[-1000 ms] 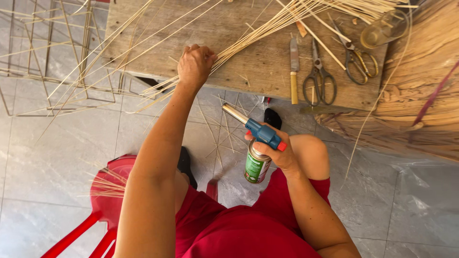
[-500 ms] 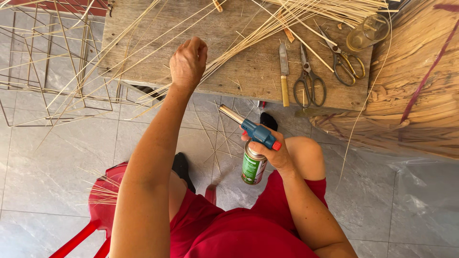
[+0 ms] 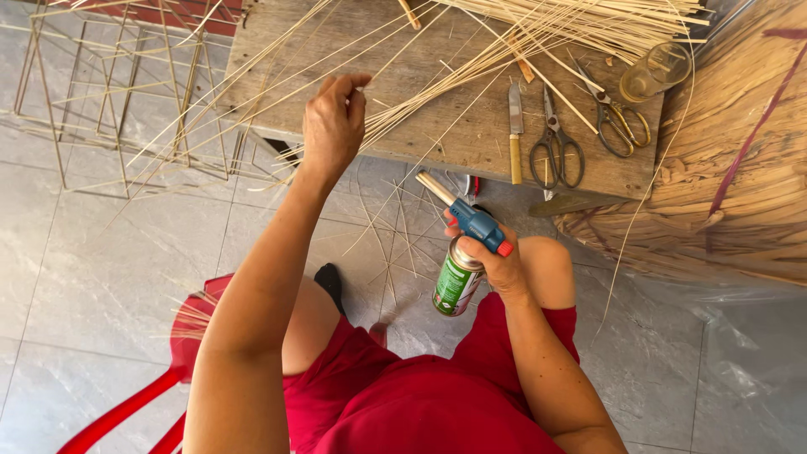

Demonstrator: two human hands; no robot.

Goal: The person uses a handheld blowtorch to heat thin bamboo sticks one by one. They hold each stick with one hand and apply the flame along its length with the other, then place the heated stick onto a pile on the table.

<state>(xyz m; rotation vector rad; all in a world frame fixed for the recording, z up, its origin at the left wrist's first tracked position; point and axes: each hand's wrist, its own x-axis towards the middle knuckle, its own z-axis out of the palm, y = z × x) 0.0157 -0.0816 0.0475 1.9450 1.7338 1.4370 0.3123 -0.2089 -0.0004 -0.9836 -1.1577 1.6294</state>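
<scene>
Your left hand (image 3: 334, 126) has gone up and farther away than it was a moment ago, and now it sits over the near edge of the wooden table (image 3: 437, 143). Nearest to you, your right hand (image 3: 504, 265) is wrapped tight around the gas torch (image 3: 464, 252), just by your right knee. You hold the green can low and away from the sticks, which looks like a safe way to keep it. Its long side leans from the can, near and low, up to the metal tip, which points far and left, toward the table edge.

Farther out, your left fingers are pinched shut on a thin bamboo stick (image 3: 252, 92). That stick lies long, running left and far from your hand.

On the table, to the right, a knife (image 3: 514, 134) and two pairs of scissors (image 3: 555, 143) lie flat within reach. More sticks (image 3: 572, 25) are piled at the far side. A stick frame (image 3: 109, 101) stands on the floor at far left.
</scene>
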